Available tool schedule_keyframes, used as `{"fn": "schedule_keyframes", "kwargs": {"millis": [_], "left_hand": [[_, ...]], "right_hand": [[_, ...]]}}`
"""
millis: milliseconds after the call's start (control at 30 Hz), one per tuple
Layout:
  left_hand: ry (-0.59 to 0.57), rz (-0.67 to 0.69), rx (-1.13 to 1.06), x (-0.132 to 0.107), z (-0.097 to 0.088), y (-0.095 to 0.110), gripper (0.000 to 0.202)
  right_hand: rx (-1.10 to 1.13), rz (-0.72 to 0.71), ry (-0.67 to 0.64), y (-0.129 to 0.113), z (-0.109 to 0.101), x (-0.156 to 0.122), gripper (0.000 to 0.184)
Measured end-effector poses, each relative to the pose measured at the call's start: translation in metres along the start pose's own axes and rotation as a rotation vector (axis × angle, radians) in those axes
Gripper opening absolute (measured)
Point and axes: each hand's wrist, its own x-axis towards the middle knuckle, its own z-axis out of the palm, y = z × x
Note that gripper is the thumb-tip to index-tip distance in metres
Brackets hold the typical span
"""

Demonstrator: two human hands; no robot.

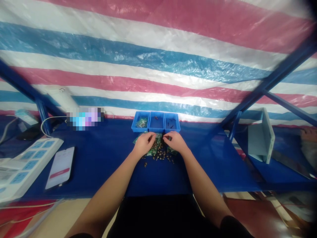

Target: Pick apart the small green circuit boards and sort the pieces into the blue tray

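Observation:
A loose pile of small brass-coloured screws (162, 154) lies on the blue table with several green packets (151, 152) among and under them. My left hand (144, 144) is over the left side of the pile, fingertips and thumb drawn together. Opposite it, my right hand (176, 142) pinches over the right side; what either holds, if anything, is too small to make out. Just beyond stand three joined blue bins: the left bin (133, 127) has green packets, the middle bin (156, 125) a few brown pieces, the right bin (176, 127) some dark screws.
On the left lie a phone (60, 168) and a white power strip (37, 158), with a cable running behind. A pale tablet-like stand (262, 138) is on the right, near another person's hand (308, 135). Blue metal posts (235, 127) flank the table; striped sheeting (158, 66) hangs behind.

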Motion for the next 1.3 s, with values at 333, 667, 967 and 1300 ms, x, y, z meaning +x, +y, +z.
{"fn": "schedule_keyframes", "kwargs": {"millis": [333, 667, 967, 1300], "left_hand": [[-0.008, -0.009, -0.002, 0.001, -0.001, 0.002, 0.024], [-0.007, 0.021, -0.070, 0.000, 0.003, -0.001, 0.020], [0.003, 0.191, -0.106, 0.001, 0.007, -0.008, 0.019], [-0.061, 0.181, -0.092, 0.001, 0.002, -0.006, 0.022]], "right_hand": [[-0.005, -0.031, -0.026, 0.004, 0.005, 0.001, 0.010], [0.296, 0.052, 0.146, -0.013, 0.013, -0.001, 0.021], [0.428, 0.017, 0.020, -0.017, 0.024, -0.002, 0.034], [0.383, 0.032, 0.035, -0.021, 0.022, -0.004, 0.030]]}}
